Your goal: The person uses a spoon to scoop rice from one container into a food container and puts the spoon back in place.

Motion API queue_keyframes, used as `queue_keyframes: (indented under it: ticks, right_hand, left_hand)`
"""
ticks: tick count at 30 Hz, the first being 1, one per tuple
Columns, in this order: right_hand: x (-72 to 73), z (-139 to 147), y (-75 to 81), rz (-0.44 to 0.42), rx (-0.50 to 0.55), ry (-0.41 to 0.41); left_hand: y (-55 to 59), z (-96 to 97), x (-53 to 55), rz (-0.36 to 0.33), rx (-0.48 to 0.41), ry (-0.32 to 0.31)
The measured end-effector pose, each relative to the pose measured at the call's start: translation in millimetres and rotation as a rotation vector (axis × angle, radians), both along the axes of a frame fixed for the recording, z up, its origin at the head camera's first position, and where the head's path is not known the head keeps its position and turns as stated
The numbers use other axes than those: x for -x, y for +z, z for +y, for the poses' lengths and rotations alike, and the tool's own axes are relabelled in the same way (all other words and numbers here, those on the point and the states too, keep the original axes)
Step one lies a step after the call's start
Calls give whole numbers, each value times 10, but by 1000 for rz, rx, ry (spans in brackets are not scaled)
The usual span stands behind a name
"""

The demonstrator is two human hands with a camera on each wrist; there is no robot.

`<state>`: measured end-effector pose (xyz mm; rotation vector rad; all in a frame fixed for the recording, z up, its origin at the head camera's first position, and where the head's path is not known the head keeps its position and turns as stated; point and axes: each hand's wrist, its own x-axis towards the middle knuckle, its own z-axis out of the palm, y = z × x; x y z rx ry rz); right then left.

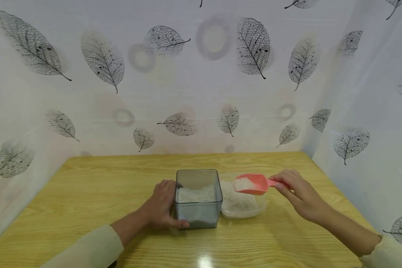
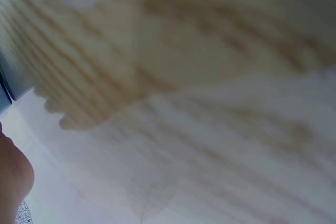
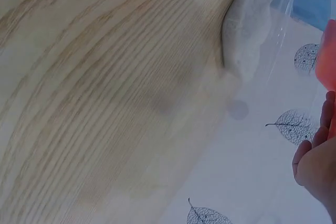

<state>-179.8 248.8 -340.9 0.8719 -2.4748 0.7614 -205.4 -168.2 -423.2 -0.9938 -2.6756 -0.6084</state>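
Note:
In the head view my right hand (image 1: 301, 193) grips the handle of a pink scoop (image 1: 261, 184) with white rice (image 1: 243, 184) in its bowl. The scoop is above a shallow clear plastic tub (image 1: 242, 214) of rice. My left hand (image 1: 162, 204) holds a square, see-through grey container (image 1: 199, 216) at its left side, thumb along the front near the base. Whitish contents (image 1: 197, 194) show inside it. The right wrist view catches only part of the scoop (image 3: 326, 59) and fingers (image 3: 321, 135). At the left wrist view's edge, part of the left hand (image 2: 16, 177) shows.
The grey container and the tub stand side by side on a wood-grain table (image 1: 97, 190). A white curtain (image 1: 194, 85) with a leaf print hangs behind the table and along its sides.

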Motion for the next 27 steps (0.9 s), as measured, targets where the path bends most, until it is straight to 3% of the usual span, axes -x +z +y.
queue_keyframes:
  ticks: [8,18,27]
  right_hand:
    - [3,306,-55,81,-110,45]
    - [86,475,-56,308,-185,144]
    - [59,478,77,441,-280,92]
  left_hand:
    - [0,-7,-5,8,-5,-4]
    - [1,-10,-7,21,-3,-5]
    - [4,-14,-6,4,3,1]
